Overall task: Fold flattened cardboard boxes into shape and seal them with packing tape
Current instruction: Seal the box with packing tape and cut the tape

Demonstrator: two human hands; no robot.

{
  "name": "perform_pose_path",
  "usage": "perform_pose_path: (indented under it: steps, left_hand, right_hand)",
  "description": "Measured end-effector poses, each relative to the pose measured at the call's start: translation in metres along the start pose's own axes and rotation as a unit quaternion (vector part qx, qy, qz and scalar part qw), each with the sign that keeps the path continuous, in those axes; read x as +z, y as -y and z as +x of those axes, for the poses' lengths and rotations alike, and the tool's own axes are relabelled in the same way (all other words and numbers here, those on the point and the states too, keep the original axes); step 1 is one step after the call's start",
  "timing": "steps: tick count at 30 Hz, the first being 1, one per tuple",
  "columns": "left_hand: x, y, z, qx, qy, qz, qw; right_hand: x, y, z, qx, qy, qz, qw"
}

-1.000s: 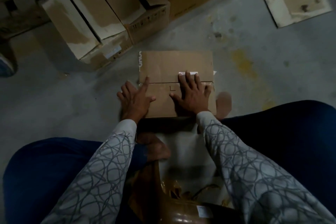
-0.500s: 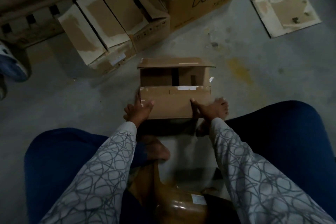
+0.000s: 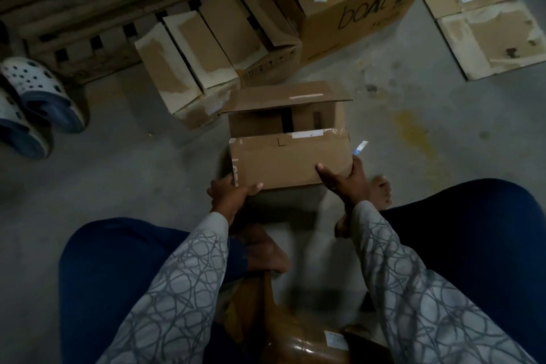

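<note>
Cardboard box [image 3: 289,162] sits mid-scene on or just above the floor [image 3: 133,180], right in front of the person's knees; can't tell if its bottom touches the floor. Far flap is up and tilted away, and the inside is visible past the near panel. White label strip on the near panel's top edge, and a loose bit of tape sticks off the right corner.

Left hand [image 3: 232,192] grips the box's near-left lower corner, thumb on the front panel, fingers curled round the side. Right hand [image 3: 347,183] grips the near-right lower corner, thumb pressed on the front, fingers wrapped round the right side. Both hands are closed on the box. Motion blur under the box.

A glossy brown tape roll [image 3: 304,346] lies at the near edge between the legs, partly cut off. A row of folded boxes [image 3: 206,47] is far left of centre, a big box printed "boat" [image 3: 360,0] beside them, flattened cardboard [image 3: 490,38] far right, and clogs [image 3: 38,97] at the left edge.
</note>
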State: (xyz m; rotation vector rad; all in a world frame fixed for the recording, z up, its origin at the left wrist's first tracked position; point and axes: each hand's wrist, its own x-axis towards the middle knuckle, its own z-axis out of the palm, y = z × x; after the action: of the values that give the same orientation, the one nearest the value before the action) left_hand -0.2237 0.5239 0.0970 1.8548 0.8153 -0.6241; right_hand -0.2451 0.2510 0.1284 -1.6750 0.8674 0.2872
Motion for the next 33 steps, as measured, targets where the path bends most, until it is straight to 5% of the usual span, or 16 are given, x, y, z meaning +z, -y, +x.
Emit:
perform_pose_path:
  steps: [8,14,23,27,33]
  left_hand:
    - [-0.089,-0.098,-0.055,0.195,-0.208,-0.085,0.955]
    - [-0.14,-0.139,-0.094,0.232,-0.305,-0.103,0.918]
    - [-0.209,-0.159,-0.055,0.267,-0.354,-0.115,0.889]
    - [-0.237,-0.174,-0.011,0.198,-0.344,-0.084,0.914]
    - [-0.241,-0.117,0.127,0.093,-0.253,-0.053,0.962]
  right_hand:
    - [0.029,0.16,-0.014,-0.172,-0.014,-0.056,0.983]
    - [0.049,0.237,-0.054,-0.179,0.031,-0.087,0.98]
    - [0.119,0.274,-0.052,-0.247,0.029,-0.049,0.967]
    - [0.179,0.277,-0.013,-0.263,0.066,-0.026,0.962]
    - [0.238,0.247,0.053,-0.291,0.082,-0.297,0.906]
